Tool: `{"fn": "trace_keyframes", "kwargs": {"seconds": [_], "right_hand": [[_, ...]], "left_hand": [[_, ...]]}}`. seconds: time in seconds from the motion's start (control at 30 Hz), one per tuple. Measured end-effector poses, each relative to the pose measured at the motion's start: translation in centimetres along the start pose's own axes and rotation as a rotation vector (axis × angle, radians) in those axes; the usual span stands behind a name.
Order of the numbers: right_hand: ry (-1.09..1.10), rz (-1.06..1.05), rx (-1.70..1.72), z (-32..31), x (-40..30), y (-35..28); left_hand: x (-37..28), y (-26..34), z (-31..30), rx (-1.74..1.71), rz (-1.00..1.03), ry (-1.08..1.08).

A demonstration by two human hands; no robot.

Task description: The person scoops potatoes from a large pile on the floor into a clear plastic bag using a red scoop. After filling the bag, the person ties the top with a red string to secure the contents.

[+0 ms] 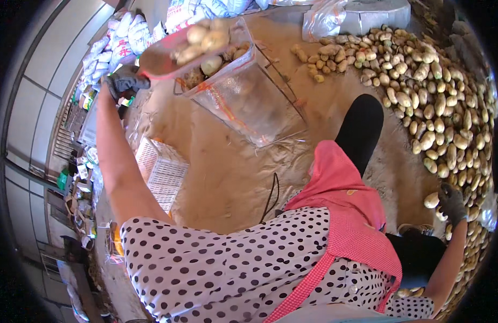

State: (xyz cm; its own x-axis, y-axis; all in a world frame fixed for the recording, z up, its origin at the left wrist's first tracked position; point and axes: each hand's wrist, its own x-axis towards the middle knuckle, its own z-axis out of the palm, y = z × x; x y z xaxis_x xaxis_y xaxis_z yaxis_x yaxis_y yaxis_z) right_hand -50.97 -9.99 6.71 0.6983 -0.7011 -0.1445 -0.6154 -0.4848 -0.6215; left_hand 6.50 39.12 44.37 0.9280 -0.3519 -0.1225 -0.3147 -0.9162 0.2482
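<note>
My left hand (125,82), in a dark glove, grips the rim of a red plastic scoop (158,62). The scoop is blurred, with several potatoes (212,39) in it, and is tilted at the mouth of a clear plastic bag (249,97) with orange stripes. A thin metal frame (208,111) holds the bag, and potatoes show inside its mouth. My right hand (452,202), also gloved, is at the near edge of a large potato heap (438,109) on the right. It touches potatoes there; whether its fingers are closed on one is hidden.
A white plastic crate (164,173) stands on the dirt floor at left. Filled sacks (123,38) are stacked at the upper left. A small group of potatoes (323,60) lies beyond the bag. A dark cord loop (275,194) lies near my body.
</note>
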Motion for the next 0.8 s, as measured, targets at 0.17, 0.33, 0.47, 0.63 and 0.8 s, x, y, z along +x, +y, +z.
{"fn": "trace_keyframes", "kwargs": {"seconds": [0.17,0.33,0.47,0.63,0.8], "right_hand": [[-0.199,0.205,-0.305,-1.6,-0.4,-5.9],[-0.185,0.222,-0.230,-2.2,-1.8,-5.5],[-0.180,0.360,0.084,-2.7,-3.1,-3.4],[-0.189,0.405,0.185,-2.7,-3.8,-2.8],[-0.138,0.253,0.260,-0.5,-3.5,0.3]], "left_hand": [[2.0,2.5,-2.1,0.478,-0.158,-0.108],[6.4,8.4,-3.8,1.063,-0.045,0.276],[8.8,9.3,-5.9,1.108,-0.056,0.479],[8.2,6.8,-7.3,1.106,-0.133,0.500],[8.6,3.6,-7.5,1.083,-0.136,0.602]]}}
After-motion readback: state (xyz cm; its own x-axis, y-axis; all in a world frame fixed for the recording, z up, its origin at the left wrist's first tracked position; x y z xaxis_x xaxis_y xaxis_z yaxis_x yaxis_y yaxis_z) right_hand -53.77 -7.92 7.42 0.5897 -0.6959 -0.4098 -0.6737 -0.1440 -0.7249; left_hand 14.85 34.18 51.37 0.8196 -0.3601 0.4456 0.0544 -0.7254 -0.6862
